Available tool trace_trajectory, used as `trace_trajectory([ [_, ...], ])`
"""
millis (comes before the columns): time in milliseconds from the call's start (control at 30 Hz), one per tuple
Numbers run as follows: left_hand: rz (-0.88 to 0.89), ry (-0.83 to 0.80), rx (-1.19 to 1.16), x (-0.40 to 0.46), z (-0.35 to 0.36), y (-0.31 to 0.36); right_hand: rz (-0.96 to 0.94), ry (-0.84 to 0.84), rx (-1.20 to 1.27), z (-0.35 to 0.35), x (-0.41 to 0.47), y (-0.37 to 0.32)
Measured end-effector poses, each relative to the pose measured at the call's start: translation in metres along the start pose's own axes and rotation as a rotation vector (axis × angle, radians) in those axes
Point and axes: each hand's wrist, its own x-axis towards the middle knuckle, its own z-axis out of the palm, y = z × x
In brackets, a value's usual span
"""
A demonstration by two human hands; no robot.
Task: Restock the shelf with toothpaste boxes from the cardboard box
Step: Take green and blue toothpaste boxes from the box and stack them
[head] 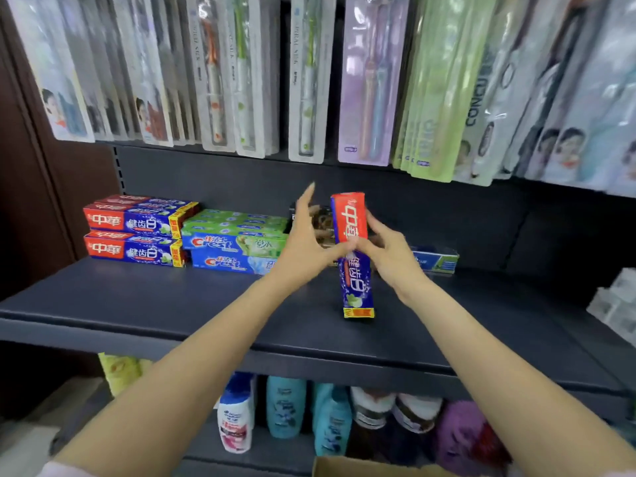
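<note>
A red and blue toothpaste box (354,259) stands upright on end above the dark shelf (172,304). My right hand (385,253) grips its middle from the right. My left hand (306,242) pinches the same box at its middle from the left, with the other fingers stretched upward. Matching red and blue boxes (134,232) lie stacked at the shelf's left, green and blue Crest boxes (234,242) beside them. A dark box (323,222) lies partly hidden behind my hands. A corner of the cardboard box (361,468) shows at the bottom edge.
Toothbrush packs (309,80) hang in a row above the shelf. One blue and green box (435,261) lies at the shelf's back right. Shampoo bottles (285,411) stand on the lower shelf. White packs (616,304) sit at the far right.
</note>
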Motion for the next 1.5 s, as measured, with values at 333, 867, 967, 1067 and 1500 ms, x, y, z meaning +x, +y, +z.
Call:
trace_trajectory([
  [333,-0.196,0.266,-0.326,-0.018,-0.087,-0.018,-0.132,-0.212,-0.579,0.069,0.008,-0.018],
  [867,-0.014,0.255,0.636,-0.011,-0.379,-0.110,-0.376,-0.058,-1.018,0.341,0.090,-0.094],
  [967,-0.104,0.278,0.711,-0.005,-0.389,-0.130,-0.392,-0.033,-1.130,0.367,0.107,-0.085],
  [1067,-0.164,0.222,0.864,-0.001,-0.389,-0.141,-0.317,-0.063,-1.143,0.377,0.110,-0.071],
  [1500,-0.047,0.122,1.279,-0.003,-0.381,-0.130,-0.169,-0.018,-0.987,0.351,0.095,-0.068],
])
